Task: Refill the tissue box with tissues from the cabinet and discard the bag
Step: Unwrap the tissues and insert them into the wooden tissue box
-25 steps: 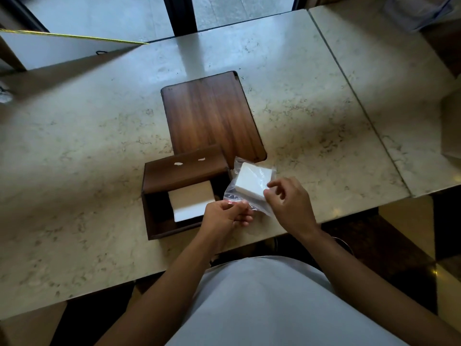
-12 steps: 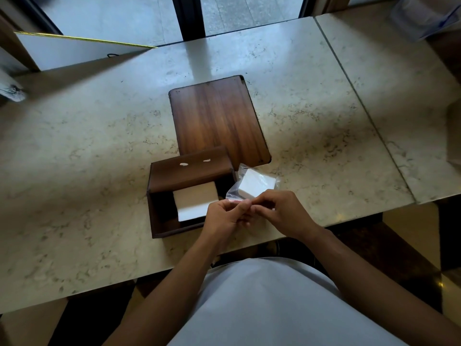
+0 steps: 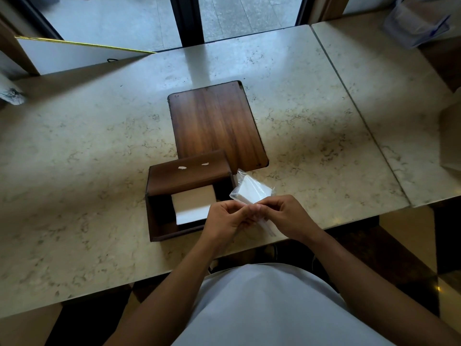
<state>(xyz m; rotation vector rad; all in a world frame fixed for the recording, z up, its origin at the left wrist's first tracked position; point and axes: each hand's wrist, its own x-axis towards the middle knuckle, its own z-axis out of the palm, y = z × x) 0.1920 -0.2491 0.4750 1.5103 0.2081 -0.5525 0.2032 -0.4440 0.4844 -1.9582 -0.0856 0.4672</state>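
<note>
A dark wooden tissue box [image 3: 159, 216] lies open near the table's front edge, with a white stack of tissues [image 3: 193, 203] inside it. Its flat wooden lid [image 3: 217, 126] lies just behind it. To the right of the box is a clear plastic bag [image 3: 240, 179] holding a white tissue pack [image 3: 253, 192]. My left hand [image 3: 224, 219] and my right hand [image 3: 287, 217] meet at the near end of the bag, both pinching the plastic with their fingertips. The bag's near end is hidden by my fingers.
The marble table [image 3: 87, 146] has a seam [image 3: 359, 113] on the right. A white board with a gold edge [image 3: 74, 53] leans at the back left. A clear plastic container [image 3: 416, 23] sits at the back right, a pale box [image 3: 450, 138] at the right edge.
My right hand came down from the top of the tissue pack to join the left hand at the bag's near end. The bag tilted lower toward the table.
</note>
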